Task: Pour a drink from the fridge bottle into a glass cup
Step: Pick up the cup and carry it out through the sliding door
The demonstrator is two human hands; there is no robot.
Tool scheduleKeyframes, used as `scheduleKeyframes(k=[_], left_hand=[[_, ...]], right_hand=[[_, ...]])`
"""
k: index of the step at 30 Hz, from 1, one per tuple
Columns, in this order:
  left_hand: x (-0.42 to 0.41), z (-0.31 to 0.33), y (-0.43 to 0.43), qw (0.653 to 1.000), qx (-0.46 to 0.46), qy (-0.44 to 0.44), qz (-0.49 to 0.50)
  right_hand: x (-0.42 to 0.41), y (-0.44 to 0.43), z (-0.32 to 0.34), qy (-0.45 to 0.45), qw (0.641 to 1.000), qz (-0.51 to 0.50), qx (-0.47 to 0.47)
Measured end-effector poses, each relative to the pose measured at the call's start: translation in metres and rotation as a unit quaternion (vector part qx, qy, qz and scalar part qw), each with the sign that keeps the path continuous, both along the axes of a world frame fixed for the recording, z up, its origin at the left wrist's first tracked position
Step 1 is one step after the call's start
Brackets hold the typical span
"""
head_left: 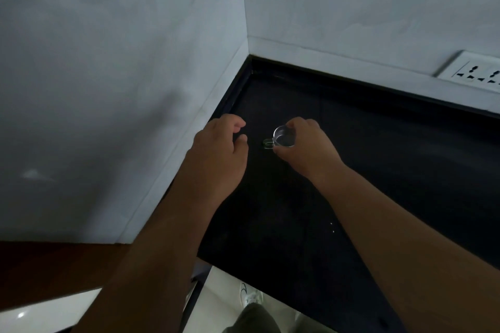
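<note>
Above the dark surface (pixel 378 170), the left hand (pixel 216 149) is being held loosely curled and empty. At frame centre the right hand (pixel 305 146) is being closed around the glass cup (pixel 283 137). No bottle is being shown; pouring is judged outstanding.

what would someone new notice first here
The right hand grips a glass cup mid-frame, over the dark counter near its wall corner. The left hand hovers beside it, fingers loosely curled, holding nothing. A white socket sits on the wall at far right.
</note>
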State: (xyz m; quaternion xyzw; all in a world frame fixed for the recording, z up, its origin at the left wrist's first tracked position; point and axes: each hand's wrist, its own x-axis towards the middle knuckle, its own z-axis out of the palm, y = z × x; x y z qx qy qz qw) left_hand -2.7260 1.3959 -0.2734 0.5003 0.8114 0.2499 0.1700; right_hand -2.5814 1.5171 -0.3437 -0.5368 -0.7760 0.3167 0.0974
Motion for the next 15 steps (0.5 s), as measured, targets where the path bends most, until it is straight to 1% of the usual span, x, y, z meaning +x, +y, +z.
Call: scheduleKeyframes(k=[4,15], left_hand=[[-0.006,-0.006,0.013,1.0,0.002,0.004,-0.009],[-0.02,-0.022,0.035,1.0,-0.01,0.011,-0.015]], right_hand=[[-0.012,0.017,-0.009,0.011,1.0,-0.002,0.011],[-0.046,0.057,-0.025,-0.014,1.0,0.014,0.014]])
